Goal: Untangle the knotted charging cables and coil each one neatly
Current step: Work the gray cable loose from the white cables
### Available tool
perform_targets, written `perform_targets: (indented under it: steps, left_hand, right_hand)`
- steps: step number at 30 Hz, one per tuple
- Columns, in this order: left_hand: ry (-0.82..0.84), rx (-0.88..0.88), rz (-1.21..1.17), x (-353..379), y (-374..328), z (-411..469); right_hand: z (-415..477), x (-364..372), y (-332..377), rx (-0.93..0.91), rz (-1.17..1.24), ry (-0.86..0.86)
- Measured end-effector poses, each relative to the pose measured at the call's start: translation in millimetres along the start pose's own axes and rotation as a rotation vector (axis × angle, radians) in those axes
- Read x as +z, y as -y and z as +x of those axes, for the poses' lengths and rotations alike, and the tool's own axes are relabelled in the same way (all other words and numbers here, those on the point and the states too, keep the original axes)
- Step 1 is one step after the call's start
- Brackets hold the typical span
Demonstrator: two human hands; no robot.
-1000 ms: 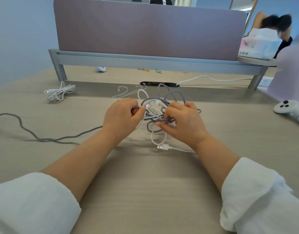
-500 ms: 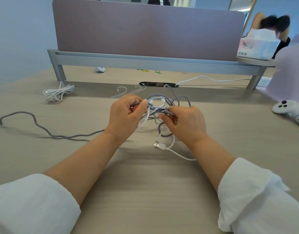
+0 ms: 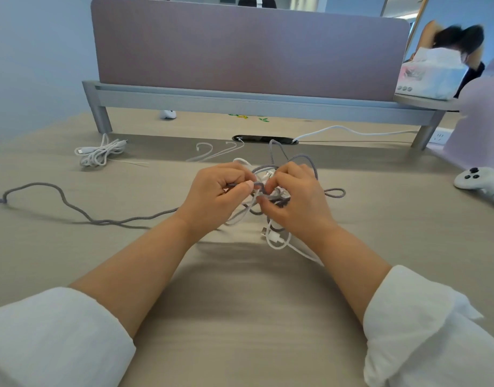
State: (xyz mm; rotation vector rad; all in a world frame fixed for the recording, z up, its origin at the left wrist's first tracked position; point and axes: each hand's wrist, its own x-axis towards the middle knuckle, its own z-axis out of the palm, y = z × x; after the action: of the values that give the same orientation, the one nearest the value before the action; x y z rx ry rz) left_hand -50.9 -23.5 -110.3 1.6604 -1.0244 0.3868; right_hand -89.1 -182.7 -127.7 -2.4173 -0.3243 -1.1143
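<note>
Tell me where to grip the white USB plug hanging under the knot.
Probably take the white USB plug by its flat housing from the near side, below the right hand; it hangs free beneath the knot, its cable looping off to the right.

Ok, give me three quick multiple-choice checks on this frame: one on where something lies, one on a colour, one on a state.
1. Where is the white cable bundle?
A. far left of the desk
B. under the right forearm
C. on the shelf by the divider

2. What colour is the braided cable trailing off to the left?
A. red
B. grey
C. black

3. What state is the knot in?
A. fully coiled
B. lying untouched
C. tangled, held by both hands

Answers: 1 A, it lies left near the frame leg. 2 B, the braid is grey. 3 C, the left hand and right hand both pinch looped strands.
</note>
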Motion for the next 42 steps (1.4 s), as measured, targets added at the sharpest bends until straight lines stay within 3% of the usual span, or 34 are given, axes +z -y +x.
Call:
perform_targets:
  steps: [5,10,13,15,17,20,25,27,32,42]
  left_hand:
    - [-0.045,-0.025,-0.042,1.4,-3.2,1.3]
    - [-0.274,-0.069,0.020,-7.4,7.0,3.5]
    - [-0.306,-0.085,0.048,-9.9,4.5,3.2]
    - [-0.302,-0.096,0.134,-12.3,1.9,4.7]
    - [-0.258,-0.134,0.381,-15.4,3.4,6.0]
    - [-0.105,-0.161,0.757,-13.5,6.1,6.5]
    - [0.117,0.185,0.931,4.3,-4.4,4.0]
    - [0.133,0.145,0.917,8.7,-3.8,4.3]
    - [-0.041,0.133,0.776,8.4,-3.2,0.8]
    - [-0.316,-0.056,0.369,-1.0,-8.5,5.7]
  right_hand:
    - [-2.0,-1.5,2.2,0.060,0.024,0.122]
    - [1.0,-10.3,-7.1,0.121,-0.228,0.249]
    - [1.3,-11.0,-9.9,0.103,-0.396,0.333]
    - [0.4,-9.2,-9.3,0.059,-0.496,0.265]
    - [0.5,-9.5,-11.9,0.016,-0.538,0.121]
    - [1.3,-10.9,-11.2,-0.035,-0.554,0.094]
    - [0.9,-8.6,-5.7,-0.164,-0.553,0.076]
    - [0.1,-8.0,-5.6,-0.194,-0.546,0.034]
    - [-0.4,-3.2,-5.1,-0.155,-0.512,-0.077]
    - [0.1,-3.2,-21.2,0.037,-0.554,-0.019]
